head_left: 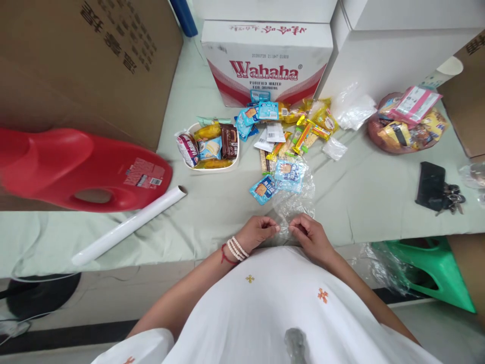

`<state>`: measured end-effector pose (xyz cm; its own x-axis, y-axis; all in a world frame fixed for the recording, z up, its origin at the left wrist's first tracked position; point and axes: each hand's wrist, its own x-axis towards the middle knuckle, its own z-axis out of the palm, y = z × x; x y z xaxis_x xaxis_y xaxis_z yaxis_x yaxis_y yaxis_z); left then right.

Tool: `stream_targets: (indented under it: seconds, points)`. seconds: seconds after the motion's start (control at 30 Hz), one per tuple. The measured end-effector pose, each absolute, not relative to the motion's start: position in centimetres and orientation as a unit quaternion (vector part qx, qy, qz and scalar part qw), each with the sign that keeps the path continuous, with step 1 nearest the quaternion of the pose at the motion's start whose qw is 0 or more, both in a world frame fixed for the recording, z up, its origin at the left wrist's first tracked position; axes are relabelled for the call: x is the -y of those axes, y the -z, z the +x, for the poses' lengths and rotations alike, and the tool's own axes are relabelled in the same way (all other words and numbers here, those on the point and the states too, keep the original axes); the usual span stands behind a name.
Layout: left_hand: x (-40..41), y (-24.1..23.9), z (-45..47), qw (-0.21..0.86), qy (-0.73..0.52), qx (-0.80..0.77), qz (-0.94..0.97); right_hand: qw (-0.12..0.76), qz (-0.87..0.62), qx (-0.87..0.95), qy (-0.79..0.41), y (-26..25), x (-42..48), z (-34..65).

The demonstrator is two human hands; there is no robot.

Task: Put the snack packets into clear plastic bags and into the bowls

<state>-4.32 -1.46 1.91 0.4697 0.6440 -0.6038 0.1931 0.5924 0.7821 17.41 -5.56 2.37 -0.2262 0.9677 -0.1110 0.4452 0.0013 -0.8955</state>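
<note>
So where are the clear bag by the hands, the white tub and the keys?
Clear bag (300,205): head view, on its crinkled middle.
White tub (235,163): head view, on its wall, near corner.
Keys (454,200): head view, on the bunch's middle.

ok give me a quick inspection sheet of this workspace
Surface: pale green tablecloth, creased along the front
Job's things: clear bag at the front; wrapped snacks beyond it; white tub holding more snacks
Clutter: red jug and white tube on the left; keys beside a black pouch on the right
Hands: left hand and right hand pinching the bag
Cables: thin white cable, lower left
Surroundings: Wahaha carton behind; green stool below, right
</note>
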Motion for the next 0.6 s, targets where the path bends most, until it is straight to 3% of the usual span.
stream_targets:
  seconds: [0.6]
  points:
    - [2.22, -2.62, -4.49, 0.83, -0.188, -0.437, 0.292, 0.332, -0.559, 0.59, -0.478, -3.0, 5.68, 17.17]
